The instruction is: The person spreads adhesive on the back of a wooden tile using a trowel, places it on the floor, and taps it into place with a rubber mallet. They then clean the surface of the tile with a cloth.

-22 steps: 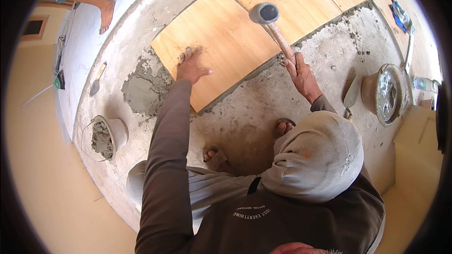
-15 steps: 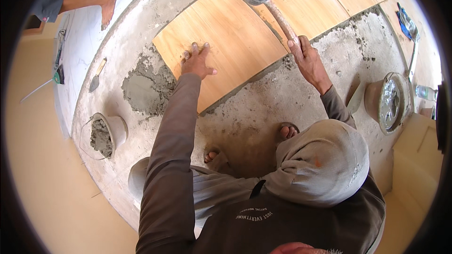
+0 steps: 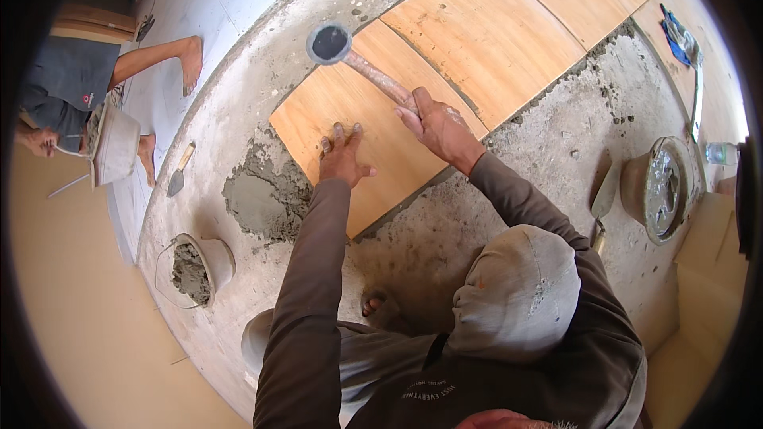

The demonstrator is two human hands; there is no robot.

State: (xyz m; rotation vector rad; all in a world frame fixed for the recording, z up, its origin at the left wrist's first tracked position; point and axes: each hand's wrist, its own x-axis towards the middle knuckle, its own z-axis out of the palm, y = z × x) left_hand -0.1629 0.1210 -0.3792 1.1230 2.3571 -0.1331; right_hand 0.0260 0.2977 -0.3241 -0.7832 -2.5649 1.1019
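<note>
My left hand [image 3: 343, 160] rests with spread fingers on a wood-look floor tile [image 3: 401, 179], near its left side. My right hand [image 3: 441, 129] is closed around the handle of a rubber mallet [image 3: 380, 79]. The mallet's dark, round head is over the tile's far left edge; whether it touches the tile cannot be told. Grey wet mortar [image 3: 266, 195] is spread on the rough floor at the tile's left. A second wood-look tile [image 3: 513, 56] lies to the right, with a narrow gap between the two.
A pointed trowel [image 3: 176, 181] lies at the left, above a bucket of mortar [image 3: 222, 258]. To the right are another trowel [image 3: 606, 195], a bucket with wet contents [image 3: 633, 183] and a clear bottle [image 3: 719, 153]. At far left a co-worker's hand [image 3: 40, 141] is by a pale bucket [image 3: 119, 147].
The mallet and my right hand have swung left, from beyond the tile's right edge to over the tile. My left hand stays on the tile. The co-worker with the bucket has come into view.
</note>
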